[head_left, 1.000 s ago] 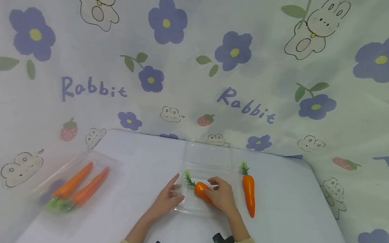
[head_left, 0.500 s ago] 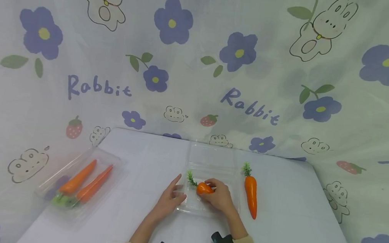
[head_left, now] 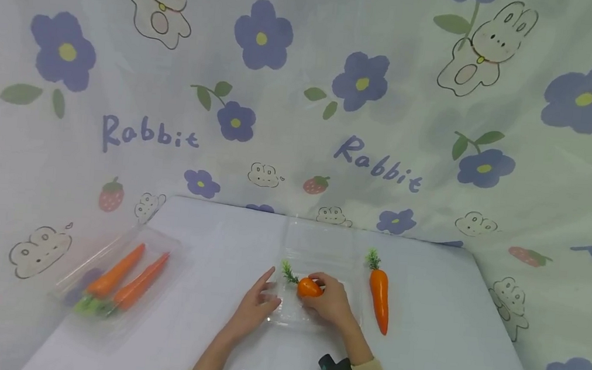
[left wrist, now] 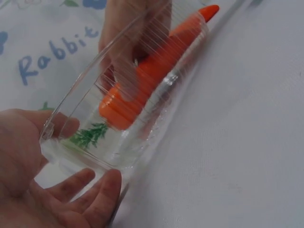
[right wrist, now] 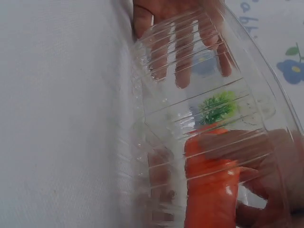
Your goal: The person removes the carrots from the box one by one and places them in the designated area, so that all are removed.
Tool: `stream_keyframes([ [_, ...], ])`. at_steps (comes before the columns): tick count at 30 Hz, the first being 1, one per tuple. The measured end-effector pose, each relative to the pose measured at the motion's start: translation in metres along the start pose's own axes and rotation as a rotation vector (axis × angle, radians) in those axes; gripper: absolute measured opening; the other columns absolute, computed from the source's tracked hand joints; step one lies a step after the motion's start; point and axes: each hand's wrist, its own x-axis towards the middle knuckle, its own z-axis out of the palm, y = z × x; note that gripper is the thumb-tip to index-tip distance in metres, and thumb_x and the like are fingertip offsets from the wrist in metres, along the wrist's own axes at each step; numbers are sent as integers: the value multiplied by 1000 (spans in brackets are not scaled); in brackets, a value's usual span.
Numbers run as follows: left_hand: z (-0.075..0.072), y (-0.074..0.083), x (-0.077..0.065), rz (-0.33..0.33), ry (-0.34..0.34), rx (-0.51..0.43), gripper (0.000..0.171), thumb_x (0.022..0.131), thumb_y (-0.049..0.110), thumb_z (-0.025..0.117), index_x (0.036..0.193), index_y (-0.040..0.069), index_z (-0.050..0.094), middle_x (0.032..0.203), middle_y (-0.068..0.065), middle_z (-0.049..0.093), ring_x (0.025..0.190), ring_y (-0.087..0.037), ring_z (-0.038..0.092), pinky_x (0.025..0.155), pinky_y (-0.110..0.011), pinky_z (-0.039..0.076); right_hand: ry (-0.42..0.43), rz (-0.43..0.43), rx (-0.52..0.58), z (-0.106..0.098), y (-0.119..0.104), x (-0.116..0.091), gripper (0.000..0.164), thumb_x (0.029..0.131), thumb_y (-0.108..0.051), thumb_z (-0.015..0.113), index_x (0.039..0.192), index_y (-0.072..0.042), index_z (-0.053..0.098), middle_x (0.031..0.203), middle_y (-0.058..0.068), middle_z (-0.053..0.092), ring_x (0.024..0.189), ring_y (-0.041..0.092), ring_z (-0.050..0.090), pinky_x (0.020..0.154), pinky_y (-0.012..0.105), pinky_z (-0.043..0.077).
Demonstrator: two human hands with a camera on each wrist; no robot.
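In the head view an orange carrot [head_left: 309,287] with a green leafy top lies slantwise within a clear plastic box [head_left: 290,315], its leaves toward the left. My right hand [head_left: 332,301] grips its thick part from above and covers the rest of it. The carrot's orange tip [left wrist: 210,12] shows in the left wrist view, past the box's ribbed wall. My left hand [head_left: 255,308] is at the box's left side, fingers spread and fairly straight beside the wall. Through the plastic in the right wrist view, those left fingers [right wrist: 183,59] appear extended.
Another orange carrot [head_left: 379,298] lies on the white table [head_left: 436,338] just right of the box. At the left, a second clear box [head_left: 140,306] contains two carrots [head_left: 118,275]. The box's raised clear lid [head_left: 320,237] is behind it. A patterned cloth [head_left: 292,102] hangs around the table.
My right hand's fingers have closed more snugly around the carrot, which has hardly moved. My left hand stays by the box. The head view has shifted slightly.
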Motion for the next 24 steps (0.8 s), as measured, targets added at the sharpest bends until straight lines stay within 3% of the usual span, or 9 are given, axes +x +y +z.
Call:
stream_keyframes([
  [5,1,0,1,8,15,1,68,92,17,66,152,14,33,134,-26,50,108,-37,59,85,-45,54,45,-13,18,-6,-1,2,42,81,-26,80,120,-17,65,111,5,63,88,20,57,82,41,53],
  [14,3,2,1,-23,15,-96,64,93,13,65,150,13,35,135,-28,47,111,-40,57,71,-38,57,147,-48,51,-25,-9,3,45,81,-20,80,123,-20,63,112,2,63,92,19,57,85,38,52],
  [24,4,-6,5,-24,2,-81,60,92,15,67,146,17,40,133,-23,49,108,-36,59,67,-33,57,249,-115,38,-54,-24,-3,50,79,-18,83,125,-16,64,112,3,65,91,20,57,80,36,52],
])
